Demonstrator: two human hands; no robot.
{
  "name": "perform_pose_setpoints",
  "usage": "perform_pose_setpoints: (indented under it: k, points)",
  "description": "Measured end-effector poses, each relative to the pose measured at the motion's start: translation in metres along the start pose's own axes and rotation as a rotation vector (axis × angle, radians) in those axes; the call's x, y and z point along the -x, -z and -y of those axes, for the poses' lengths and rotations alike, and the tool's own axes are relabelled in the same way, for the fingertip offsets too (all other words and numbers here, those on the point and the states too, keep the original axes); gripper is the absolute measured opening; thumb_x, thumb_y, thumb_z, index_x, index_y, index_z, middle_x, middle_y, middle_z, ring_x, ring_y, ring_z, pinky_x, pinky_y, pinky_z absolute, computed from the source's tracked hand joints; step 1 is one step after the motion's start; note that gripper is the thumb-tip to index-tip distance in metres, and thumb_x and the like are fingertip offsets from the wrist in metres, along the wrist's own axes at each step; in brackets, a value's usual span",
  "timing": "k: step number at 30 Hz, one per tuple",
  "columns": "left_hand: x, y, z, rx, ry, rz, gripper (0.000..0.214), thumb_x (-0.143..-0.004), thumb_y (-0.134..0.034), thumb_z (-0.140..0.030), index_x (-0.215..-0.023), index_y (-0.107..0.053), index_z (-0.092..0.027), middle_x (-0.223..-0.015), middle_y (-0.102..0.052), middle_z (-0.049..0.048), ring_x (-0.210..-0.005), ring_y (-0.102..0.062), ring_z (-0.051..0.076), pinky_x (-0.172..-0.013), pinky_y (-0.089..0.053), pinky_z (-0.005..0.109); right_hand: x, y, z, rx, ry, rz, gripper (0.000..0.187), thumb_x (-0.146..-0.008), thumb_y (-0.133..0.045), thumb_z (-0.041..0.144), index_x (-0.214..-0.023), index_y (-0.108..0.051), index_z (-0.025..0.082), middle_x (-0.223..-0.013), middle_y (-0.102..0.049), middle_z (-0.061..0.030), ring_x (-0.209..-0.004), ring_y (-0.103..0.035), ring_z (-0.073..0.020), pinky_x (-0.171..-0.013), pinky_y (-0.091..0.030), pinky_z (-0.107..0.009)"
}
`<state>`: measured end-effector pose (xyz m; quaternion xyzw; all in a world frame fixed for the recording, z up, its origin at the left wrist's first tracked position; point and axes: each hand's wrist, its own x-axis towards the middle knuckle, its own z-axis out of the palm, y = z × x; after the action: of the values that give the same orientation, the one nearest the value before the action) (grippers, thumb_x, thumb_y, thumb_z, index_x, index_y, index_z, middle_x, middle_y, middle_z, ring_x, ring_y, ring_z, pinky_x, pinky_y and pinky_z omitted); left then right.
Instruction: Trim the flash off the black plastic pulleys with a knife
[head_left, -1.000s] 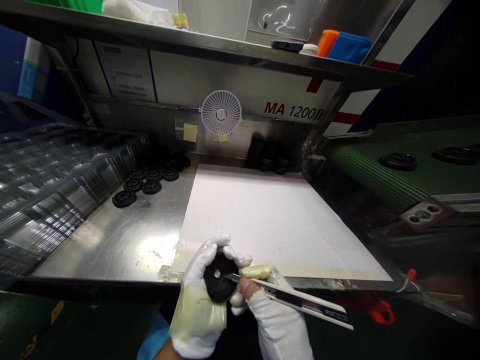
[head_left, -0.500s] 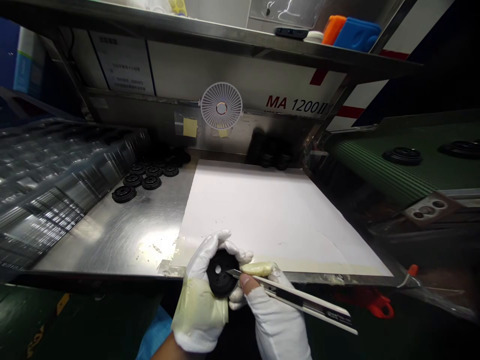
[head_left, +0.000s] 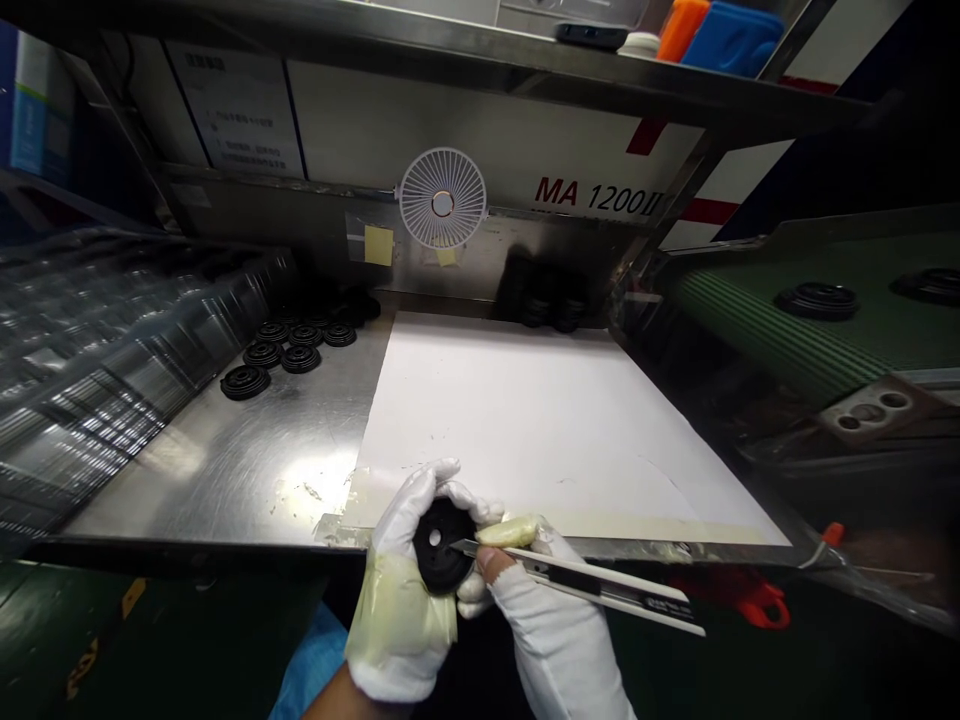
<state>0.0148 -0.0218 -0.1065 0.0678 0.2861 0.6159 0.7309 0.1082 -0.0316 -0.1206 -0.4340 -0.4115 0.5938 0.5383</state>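
Observation:
My left hand (head_left: 409,590), in a white glove with yellowish tape round the palm, is closed round a black disc (head_left: 444,568) with a pale hole near its middle. In my gloved right hand (head_left: 536,595) is a white-handled utility knife (head_left: 607,582), gripped between the bare thumb and a finger wrapped in yellowish tape. The knife's blade tip rests at the disc's face, just right of the hole; whether it cuts in, I cannot tell. Both hands are close together at the table's front edge.
White paper (head_left: 517,410) covers much of the metal table (head_left: 225,480). Several black ringed discs (head_left: 300,358) lie at the left, beside stacked clear trays (head_left: 112,370). A small fan (head_left: 442,200) hangs at the back. At the right a green conveyor (head_left: 757,330) carries similar discs.
The knife's handle end has swung slightly up and left, while its tip stays at the disc. The background has shifted a little with the camera. Both hands keep their hold.

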Motion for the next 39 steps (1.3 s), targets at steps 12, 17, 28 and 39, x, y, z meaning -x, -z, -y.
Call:
perform_pose_setpoints:
  k: [12, 17, 28, 39]
  points:
    - [-0.005, 0.005, 0.000, 0.059, 0.015, 0.035, 0.022, -0.081, -0.051, -0.044, -0.094, -0.055, -0.026, -0.076, -0.055, 0.0005, -0.053, -0.053, 0.013, -0.032, -0.025, 0.017, -0.004, 0.002, -0.013, 0.009, 0.057, -0.090, 0.016, -0.072, -0.068, 0.032, -0.077, -0.059, 0.020, -0.059, -0.061, 0.0030, -0.050, -0.057, -0.0113, -0.048, -0.051, -0.022]
    - [-0.004, 0.004, 0.001, 0.039, 0.012, 0.037, 0.024, -0.082, -0.050, -0.044, -0.097, -0.056, -0.027, -0.077, -0.057, 0.0007, -0.048, -0.050, 0.011, -0.033, -0.025, 0.017, -0.002, -0.001, -0.007, 0.019, 0.044, -0.107, 0.014, -0.072, -0.068, 0.028, -0.079, -0.060, 0.020, -0.066, -0.063, 0.0020, -0.062, -0.059, -0.0128, -0.059, -0.052, -0.023]
    - [-0.006, 0.018, -0.005, -0.452, -0.141, 0.150, 0.026, -0.071, -0.067, -0.019, -0.096, -0.063, -0.016, -0.085, -0.066, 0.0074, -0.067, -0.061, 0.018, -0.069, -0.048, 0.032, -0.008, 0.002, 0.027, -0.290, -0.041, -0.109, 0.014, -0.070, -0.070, 0.029, -0.072, -0.061, 0.018, -0.058, -0.060, 0.0010, -0.055, -0.055, -0.0112, -0.051, -0.048, -0.023]
    - [-0.013, 0.022, 0.005, -0.431, -0.292, 0.002, 0.016, -0.058, -0.075, -0.009, -0.069, -0.067, -0.019, -0.070, -0.067, 0.0005, -0.066, -0.061, 0.014, -0.069, -0.049, 0.024, -0.007, 0.010, 0.013, -0.097, -0.046, -0.158, 0.020, -0.061, -0.075, 0.035, -0.070, -0.062, 0.023, -0.037, -0.052, 0.0054, -0.028, -0.042, -0.0113, -0.031, -0.039, -0.025]
